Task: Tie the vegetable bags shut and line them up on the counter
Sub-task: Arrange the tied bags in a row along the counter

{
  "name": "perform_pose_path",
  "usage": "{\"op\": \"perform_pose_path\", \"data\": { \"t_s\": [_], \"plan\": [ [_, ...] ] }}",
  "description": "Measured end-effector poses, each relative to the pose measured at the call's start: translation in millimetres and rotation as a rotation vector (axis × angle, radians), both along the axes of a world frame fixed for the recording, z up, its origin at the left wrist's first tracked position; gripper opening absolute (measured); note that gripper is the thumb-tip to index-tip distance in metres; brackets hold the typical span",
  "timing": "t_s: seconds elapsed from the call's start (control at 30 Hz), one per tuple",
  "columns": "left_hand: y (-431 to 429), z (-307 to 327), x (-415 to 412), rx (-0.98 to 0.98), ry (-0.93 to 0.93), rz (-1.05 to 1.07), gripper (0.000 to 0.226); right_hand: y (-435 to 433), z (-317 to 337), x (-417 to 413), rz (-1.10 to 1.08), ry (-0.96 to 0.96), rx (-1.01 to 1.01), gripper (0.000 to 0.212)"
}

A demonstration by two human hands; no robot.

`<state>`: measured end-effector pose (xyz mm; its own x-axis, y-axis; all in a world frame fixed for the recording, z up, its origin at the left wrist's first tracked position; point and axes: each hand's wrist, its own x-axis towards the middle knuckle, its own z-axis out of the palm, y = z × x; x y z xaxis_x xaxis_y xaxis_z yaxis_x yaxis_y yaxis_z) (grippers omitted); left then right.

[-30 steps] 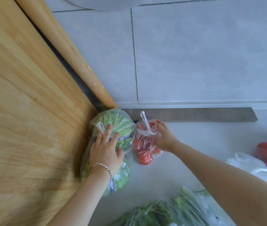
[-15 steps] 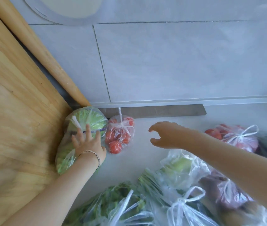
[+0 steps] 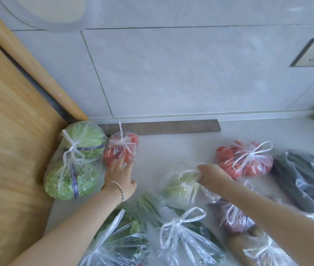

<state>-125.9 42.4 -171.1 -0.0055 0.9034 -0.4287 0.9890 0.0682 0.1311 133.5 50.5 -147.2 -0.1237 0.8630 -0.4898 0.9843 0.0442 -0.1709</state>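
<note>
Left hand (image 3: 119,175) on the small clear plastic bag of red tomatoes (image 3: 120,150); right hand (image 3: 210,174) at the clear plastic bag with one pale green cabbage (image 3: 181,187).
Left fingers straight, tips touching the near side of the small tomato bag, no grasp. That bag is knotted and sits far left on the pale grey counter (image 3: 171,150), touching the large clear bag of two green cabbages (image 3: 75,162), also knotted, which leans on the upright wooden board (image 3: 8,150). Both lie by the grey metal strip (image 3: 162,127) at the wall foot. Right fingers curled round the knotted top of the pale cabbage bag, mid-counter. Farther right: a second knotted bag of red tomatoes (image 3: 246,160), then a clear bag of dark vegetables (image 3: 306,179). Near edge: knotted bag of long green stalks (image 3: 181,237), bag of purple vegetables (image 3: 233,217).
</note>
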Motion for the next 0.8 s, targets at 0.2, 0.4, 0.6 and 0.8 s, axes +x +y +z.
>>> {"op": "perform_pose_path", "data": {
  "t_s": [0.2, 0.4, 0.6, 0.8],
  "plan": [
    [15, -6, -6, 0.01, -0.039, 0.099, 0.063, 23, 26, -1, -0.422, 0.442, 0.246, 0.023],
    [46, -12, -14, 0.119, 0.077, -0.093, 0.064, 57, 54, -38, -0.36, 0.646, 0.303, 0.043],
    [74, -37, -23, -0.023, 0.166, -0.138, 0.064, 101, 36, -96, -0.177, 0.607, 0.29, 0.042],
    [77, -54, -33, -0.09, 0.073, -0.084, 0.063, 135, 11, -128, -0.025, 0.639, 0.315, 0.035]
  ]
}}
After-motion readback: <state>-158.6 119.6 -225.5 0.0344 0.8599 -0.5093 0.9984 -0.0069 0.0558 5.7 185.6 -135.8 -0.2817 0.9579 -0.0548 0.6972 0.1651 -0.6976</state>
